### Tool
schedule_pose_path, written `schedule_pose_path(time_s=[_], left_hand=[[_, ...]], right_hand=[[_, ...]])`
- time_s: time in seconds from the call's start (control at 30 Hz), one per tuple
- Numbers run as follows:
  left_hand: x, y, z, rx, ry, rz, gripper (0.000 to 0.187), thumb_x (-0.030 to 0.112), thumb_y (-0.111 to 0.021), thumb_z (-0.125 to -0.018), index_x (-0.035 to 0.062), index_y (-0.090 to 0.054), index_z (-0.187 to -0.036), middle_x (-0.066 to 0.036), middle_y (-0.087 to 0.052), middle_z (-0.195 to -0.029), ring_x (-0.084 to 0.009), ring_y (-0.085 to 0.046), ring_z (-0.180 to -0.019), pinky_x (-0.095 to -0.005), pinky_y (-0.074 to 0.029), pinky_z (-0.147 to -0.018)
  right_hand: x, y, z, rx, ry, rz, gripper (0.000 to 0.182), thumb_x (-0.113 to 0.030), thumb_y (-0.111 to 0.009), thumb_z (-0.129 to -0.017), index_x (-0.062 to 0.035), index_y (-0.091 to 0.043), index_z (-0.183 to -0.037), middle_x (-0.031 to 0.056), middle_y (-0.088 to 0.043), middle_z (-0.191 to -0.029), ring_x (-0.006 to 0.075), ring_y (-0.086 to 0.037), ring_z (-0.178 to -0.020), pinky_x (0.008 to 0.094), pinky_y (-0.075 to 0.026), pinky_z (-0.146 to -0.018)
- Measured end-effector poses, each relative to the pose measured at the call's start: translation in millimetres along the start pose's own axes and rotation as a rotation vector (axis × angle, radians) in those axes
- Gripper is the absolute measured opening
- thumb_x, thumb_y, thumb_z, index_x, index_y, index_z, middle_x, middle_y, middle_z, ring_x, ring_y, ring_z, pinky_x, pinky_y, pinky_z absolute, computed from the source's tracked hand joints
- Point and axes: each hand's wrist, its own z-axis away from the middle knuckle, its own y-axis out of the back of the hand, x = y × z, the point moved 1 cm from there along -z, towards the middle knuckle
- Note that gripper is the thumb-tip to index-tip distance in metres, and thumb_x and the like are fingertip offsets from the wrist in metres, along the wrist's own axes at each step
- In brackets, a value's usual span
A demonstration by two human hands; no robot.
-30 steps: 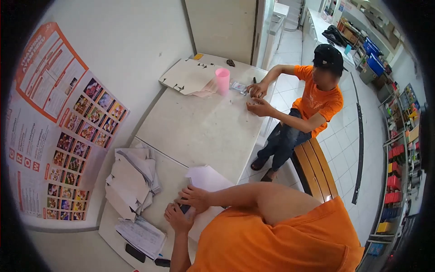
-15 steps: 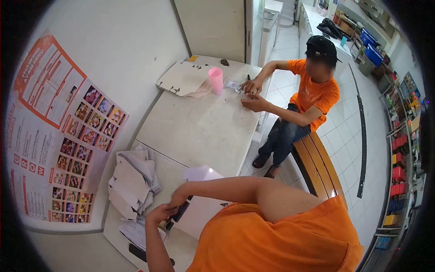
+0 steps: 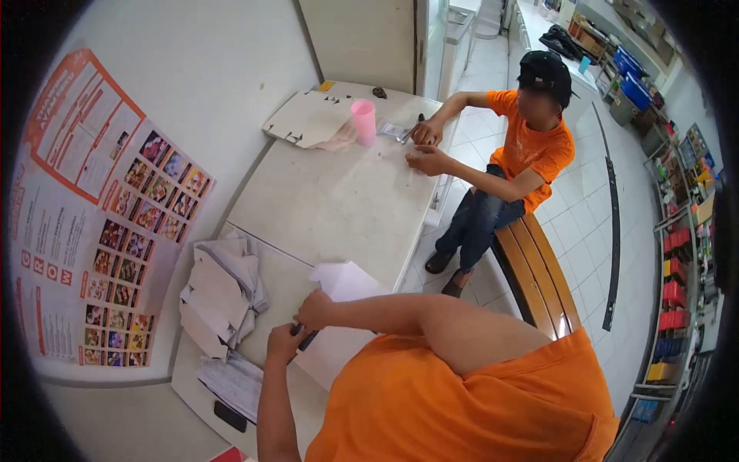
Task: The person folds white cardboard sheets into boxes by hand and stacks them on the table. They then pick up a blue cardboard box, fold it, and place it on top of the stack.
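My left hand is closed around a small dark piece over the near end of the table. Close against it, my right hand has its fingers curled. A dark, narrow object shows just below that hand, apparently in its grip; its kind is too small to make out. White sheets of paper lie beneath and beyond my right forearm. To the left of my hands are a loose stack of papers and cardboard and a sheet with writing.
Across the white table sits a person in orange, hands near a small packet. A pink cup and cardboard stand at the far end. A black phone-like item lies near me. A wooden bench is at right.
My hands have risen slightly away from my body and to the right, and the dark object is now more covered. The black item on the near table shows more fully.
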Motion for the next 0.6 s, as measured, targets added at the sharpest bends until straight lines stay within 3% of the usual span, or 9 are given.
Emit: schedule_pose_path(time_s=[0.13,0.27,0.37,0.4,0.47,0.5,0.53,0.57,0.6], left_hand=[[-8,-18,-5,0.124,-0.111,-0.083,0.074,0.072,-0.067,-0.073,-0.0015,-0.067,-0.07,-0.022,-0.064,-0.067,-0.0406,-0.065,-0.066,-0.0488,-0.05,-0.062],[-15,-22,-9,0.145,-0.089,-0.118,0.074,0.073,-0.068,-0.071,-0.0015,-0.066,-0.066,-0.023,-0.065,-0.068,-0.0429,-0.064,-0.066,-0.0502,-0.05,-0.063],[-14,-17,-5,0.171,-0.135,-0.14,0.077,0.074,-0.066,-0.073,-0.0021,-0.067,-0.068,-0.022,-0.064,-0.066,-0.0387,-0.066,-0.064,-0.0492,-0.05,-0.062],[-11,-6,-1,0.17,-0.137,-0.142,0.077,0.074,-0.066,-0.073,-0.0021,-0.067,-0.068,-0.022,-0.064,-0.066,-0.0387,-0.066,-0.064,-0.0492,-0.05,-0.062],[-6,19,12,-0.137,0.098,0.028,0.084,0.082,-0.056,-0.075,0.0007,-0.073,-0.087,-0.018,-0.071,-0.08,-0.027,-0.07,-0.075,-0.0407,-0.053,-0.066],[-25,17,15,-0.134,0.111,0.029,0.084,0.082,-0.056,-0.075,0.0007,-0.073,-0.087,-0.018,-0.071,-0.08,-0.027,-0.07,-0.075,-0.0407,-0.053,-0.066],[-58,8,22,-0.262,0.207,0.616,0.089,0.086,-0.051,-0.075,0.0034,-0.071,-0.101,-0.016,-0.071,-0.094,-0.0254,-0.068,-0.087,-0.0405,-0.052,-0.077],[-85,-2,39,-0.356,0.308,1.214,0.096,0.09,-0.045,-0.074,0.0062,-0.07,-0.115,-0.015,-0.072,-0.107,-0.0237,-0.067,-0.099,-0.0402,-0.051,-0.088],[-94,-10,61,-0.31,0.354,1.228,0.096,0.09,-0.045,-0.074,0.0062,-0.07,-0.115,-0.015,-0.072,-0.107,-0.0237,-0.067,-0.099,-0.0402,-0.051,-0.088]], right_hand=[[6,-12,2,0.204,-0.075,0.042,0.044,-0.046,-0.052,-0.095,-0.0113,-0.075,-0.08,0.008,-0.073,-0.084,0.029,-0.07,-0.083,0.0464,-0.049,-0.068],[3,-14,1,0.202,-0.085,0.0,0.052,-0.049,-0.046,-0.097,-0.0112,-0.073,-0.072,0.011,-0.071,-0.076,0.0299,-0.07,-0.077,0.0455,-0.049,-0.069],[9,-20,-5,0.231,-0.076,-0.034,0.053,-0.048,-0.046,-0.098,-0.0104,-0.073,-0.073,0.0128,-0.071,-0.075,0.0317,-0.069,-0.076,0.0456,-0.049,-0.072],[12,-26,-8,0.27,-0.058,-0.073,0.052,-0.053,-0.048,-0.095,-0.0093,-0.073,-0.08,0.0138,-0.071,-0.079,0.0328,-0.069,-0.079,0.0464,-0.048,-0.074],[13,-25,-2,0.308,-0.03,-0.115,0.054,-0.058,-0.051,-0.092,-0.0083,-0.072,-0.087,0.0148,-0.07,-0.082,0.0338,-0.068,-0.082,0.0471,-0.048,-0.076],[17,-16,14,0.402,0.172,-0.087,0.058,-0.063,-0.056,-0.086,-0.0072,-0.069,-0.095,0.0161,-0.069,-0.087,0.0348,-0.067,-0.086,0.0479,-0.048,-0.078],[21,-8,27,0.492,0.386,-0.066,0.066,-0.069,-0.06,-0.08,-0.006,-0.066,-0.102,0.0173,-0.068,-0.091,0.0357,-0.066,-0.09,0.0487,-0.048,-0.08],[25,-3,26,0.394,0.362,-0.065,0.075,-0.069,-0.069,-0.071,-0.0054,-0.06,-0.11,0.0188,-0.066,-0.097,0.0378,-0.064,-0.093,0.0489,-0.048,-0.082],[30,7,27,0.266,0.287,-0.217,0.069,-0.063,-0.072,-0.071,-0.0052,-0.062,-0.106,0.0195,-0.066,-0.095,0.0397,-0.064,-0.093,0.0486,-0.048,-0.084]])
